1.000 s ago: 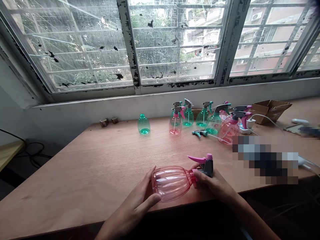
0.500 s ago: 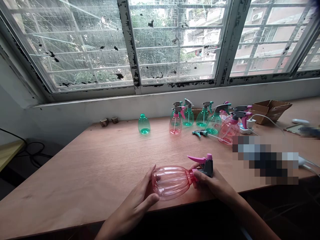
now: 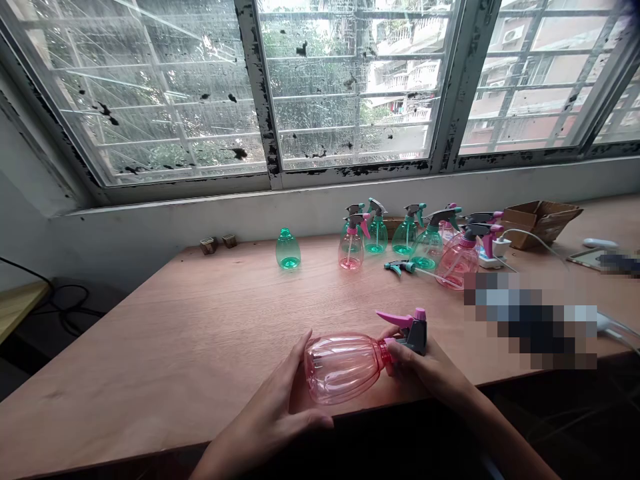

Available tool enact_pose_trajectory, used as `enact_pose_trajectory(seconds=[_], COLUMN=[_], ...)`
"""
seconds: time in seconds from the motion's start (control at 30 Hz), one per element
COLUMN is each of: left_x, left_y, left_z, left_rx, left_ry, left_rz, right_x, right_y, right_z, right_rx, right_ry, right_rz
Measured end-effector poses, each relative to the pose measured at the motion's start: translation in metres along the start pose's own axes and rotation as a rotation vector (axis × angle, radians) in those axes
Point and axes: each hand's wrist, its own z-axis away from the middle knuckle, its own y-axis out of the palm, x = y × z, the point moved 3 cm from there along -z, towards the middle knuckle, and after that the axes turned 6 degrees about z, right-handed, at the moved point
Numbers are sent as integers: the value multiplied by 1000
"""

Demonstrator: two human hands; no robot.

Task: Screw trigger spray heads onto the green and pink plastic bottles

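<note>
A clear pink spray bottle lies on its side near the table's front edge, its base toward the left. My right hand is closed around the collar at its neck, below the grey and pink trigger head. Beside the base is my left hand, open, with thumb and fingers spread apart. Its fingertips are close to the base; whether they touch it I cannot tell.
A green bottle without a head stands at the back. Farther right are several green and pink spray bottles, a loose teal spray head with its tube, an opened cardboard box and a blurred patch. Two small blocks sit back left.
My left thumb has come away from the bottle's side and moved slightly right and down, opening the hand. The bottle's base has shifted very slightly; my right hand keeps its hold.
</note>
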Motion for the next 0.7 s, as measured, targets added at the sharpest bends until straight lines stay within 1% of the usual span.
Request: enact_pose_trajectory(seconds=[0.23, 0.57, 0.7], left_x=[1, 3, 2], left_y=[-2, 0, -1], left_z=[3, -1, 1], left_rx=[13, 13, 33], left_ry=[-7, 0, 16], left_rz=[61, -3, 24], right_x=[-2, -1, -2], right_y=[-1, -1, -1], right_z=[0, 0, 0], right_rx=[0, 13, 9], right_ry=[-1, -16, -16], right_rz=[-2, -14, -16])
